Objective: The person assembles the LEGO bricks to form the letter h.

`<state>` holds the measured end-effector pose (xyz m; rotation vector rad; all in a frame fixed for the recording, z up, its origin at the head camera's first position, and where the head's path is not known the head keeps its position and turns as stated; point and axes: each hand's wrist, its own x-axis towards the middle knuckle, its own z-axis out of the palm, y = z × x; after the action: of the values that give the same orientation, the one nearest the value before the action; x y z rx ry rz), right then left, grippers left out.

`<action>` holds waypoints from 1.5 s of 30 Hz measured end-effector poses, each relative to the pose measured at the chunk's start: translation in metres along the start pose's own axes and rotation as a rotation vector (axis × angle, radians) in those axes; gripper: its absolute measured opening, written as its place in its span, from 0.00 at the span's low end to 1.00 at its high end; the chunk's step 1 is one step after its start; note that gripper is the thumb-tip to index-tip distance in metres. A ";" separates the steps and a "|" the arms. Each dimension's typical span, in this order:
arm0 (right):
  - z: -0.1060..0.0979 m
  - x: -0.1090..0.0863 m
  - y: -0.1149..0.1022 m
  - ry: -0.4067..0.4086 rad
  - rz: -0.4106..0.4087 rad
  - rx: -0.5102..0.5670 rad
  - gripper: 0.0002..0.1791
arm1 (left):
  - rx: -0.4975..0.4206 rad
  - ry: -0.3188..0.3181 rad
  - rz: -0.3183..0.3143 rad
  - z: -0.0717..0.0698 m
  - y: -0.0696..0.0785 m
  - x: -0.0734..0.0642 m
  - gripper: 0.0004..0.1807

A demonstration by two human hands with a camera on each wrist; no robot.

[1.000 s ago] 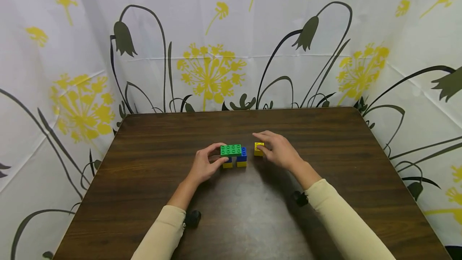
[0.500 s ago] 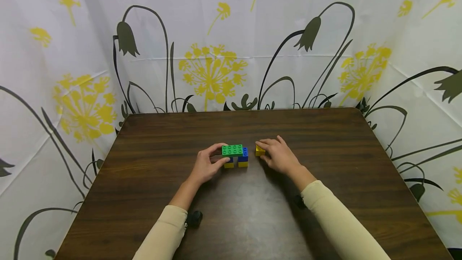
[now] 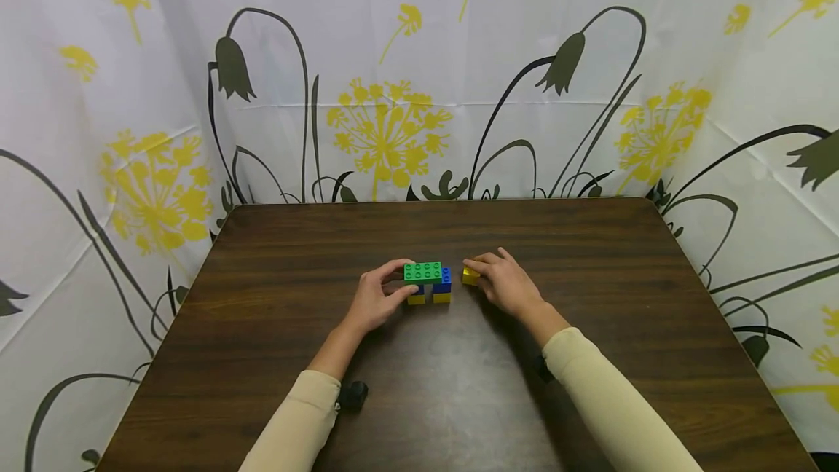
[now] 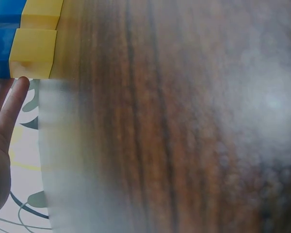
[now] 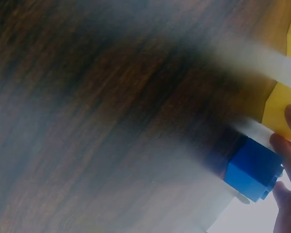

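Observation:
Toy building bricks form a small bridge: a green brick (image 3: 422, 272) lies across two stacks, each a blue brick (image 3: 443, 281) on a yellow one (image 3: 442, 298). My left hand (image 3: 375, 300) holds the bridge at its left end, thumb in front and fingers behind. In the left wrist view a fingertip (image 4: 22, 83) sits right at a yellow brick (image 4: 34, 51). To the right, my right hand (image 3: 509, 285) pinches a separate yellow brick (image 3: 470, 277), partly covered by the fingers. Beside those fingers a blue brick (image 5: 254, 167) shows in the right wrist view; the hand hides it from the head view.
Everything stands on a dark wood-grain table (image 3: 295, 253). Behind it hangs a white curtain (image 3: 419, 57) with printed flowers, meeting the table's far edge. A black wrist camera (image 3: 352, 395) is strapped at the left wrist.
My right hand has come down from over the separate yellow brick, and its fingers have closed on it. That brick has shifted slightly left. My left hand stays at the bridge.

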<state>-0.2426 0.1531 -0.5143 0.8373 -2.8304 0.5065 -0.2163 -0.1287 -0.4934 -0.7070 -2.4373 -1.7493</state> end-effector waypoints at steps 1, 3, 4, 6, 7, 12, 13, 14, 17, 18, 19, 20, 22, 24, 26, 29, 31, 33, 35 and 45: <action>0.000 0.000 0.000 0.001 0.002 0.008 0.24 | -0.001 -0.001 0.002 0.000 0.000 0.000 0.19; 0.000 0.000 0.000 -0.001 0.003 0.018 0.24 | -0.002 -0.002 0.007 0.000 -0.001 0.000 0.19; -0.001 0.000 0.000 -0.001 0.003 0.021 0.23 | -0.002 -0.002 0.008 0.000 -0.001 0.000 0.19; -0.002 0.001 0.000 0.004 0.002 0.026 0.23 | 0.001 -0.001 0.012 0.000 -0.002 0.000 0.19; -0.003 0.002 -0.001 0.006 0.003 0.028 0.23 | 0.003 -0.001 0.014 0.000 -0.002 0.000 0.19; -0.013 0.008 -0.008 0.055 0.027 0.079 0.24 | 0.008 -0.008 0.010 -0.001 -0.002 -0.001 0.19; -0.016 0.010 -0.010 0.072 0.032 0.097 0.24 | 0.008 -0.010 0.006 -0.001 -0.002 -0.001 0.19; -0.018 0.013 -0.013 0.090 0.034 0.113 0.25 | 0.009 -0.012 0.003 -0.001 -0.002 -0.001 0.19; -0.025 0.020 -0.024 0.155 0.021 0.159 0.25 | 0.012 -0.019 -0.011 -0.002 -0.001 0.000 0.19; -0.027 0.023 -0.028 0.176 0.013 0.177 0.25 | 0.013 -0.022 -0.015 -0.002 -0.001 0.000 0.19; -0.029 0.026 -0.032 0.194 0.006 0.195 0.25 | 0.014 -0.024 -0.018 -0.002 -0.001 0.000 0.19; -0.031 0.029 -0.037 0.208 -0.005 0.212 0.25 | 0.014 -0.026 -0.020 -0.002 -0.001 0.000 0.19; -0.033 0.034 -0.045 0.222 -0.025 0.245 0.25 | 0.018 -0.023 -0.021 0.000 -0.009 0.001 0.19; -0.035 0.037 -0.053 0.218 -0.047 0.279 0.25 | 0.018 -0.020 -0.021 0.001 -0.019 0.003 0.19; -0.036 0.039 -0.060 0.201 -0.071 0.300 0.25 | 0.025 -0.017 -0.024 0.002 -0.029 0.004 0.20; -0.036 0.042 -0.068 0.170 -0.093 0.320 0.25 | 0.025 -0.018 -0.029 0.003 -0.038 0.005 0.20; -0.035 0.044 -0.071 0.149 -0.098 0.327 0.26 | 0.021 -0.020 -0.026 0.002 -0.040 0.006 0.20; -0.034 0.045 -0.074 0.135 -0.107 0.332 0.26 | 0.014 -0.023 -0.021 0.002 -0.040 0.006 0.20; -0.033 0.046 -0.076 0.126 -0.122 0.331 0.25 | 0.011 -0.023 -0.016 0.002 -0.040 0.006 0.20; -0.034 0.047 -0.084 0.066 -0.186 0.312 0.24 | 0.041 -0.035 -0.058 0.000 -0.038 0.005 0.21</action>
<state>-0.2341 0.0753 -0.4479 1.1008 -2.6158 0.9431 -0.2361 -0.1361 -0.5255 -0.6754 -2.5336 -1.7163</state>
